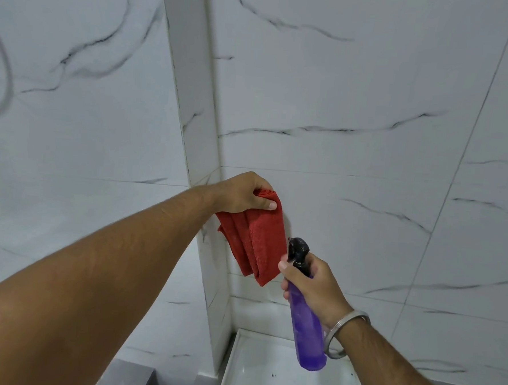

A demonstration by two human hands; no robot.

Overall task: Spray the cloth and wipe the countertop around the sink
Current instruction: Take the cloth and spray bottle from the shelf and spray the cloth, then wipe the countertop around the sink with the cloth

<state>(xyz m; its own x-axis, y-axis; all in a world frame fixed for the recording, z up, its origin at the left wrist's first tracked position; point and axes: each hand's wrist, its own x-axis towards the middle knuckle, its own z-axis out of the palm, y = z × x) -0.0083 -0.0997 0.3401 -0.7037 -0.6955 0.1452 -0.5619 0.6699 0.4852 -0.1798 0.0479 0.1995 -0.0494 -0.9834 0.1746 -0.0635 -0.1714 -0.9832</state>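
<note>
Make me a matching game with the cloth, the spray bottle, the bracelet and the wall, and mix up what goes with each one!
Things:
1. cloth
2. spray bottle
3. bracelet
4. wall

Clues:
A. white with dark wavy lines
B. red, hanging from the left hand
C. silver, around the right wrist
D. purple with a black top, held in the right hand

Right pairs: 1-B, 2-D, 3-C, 4-A
</note>
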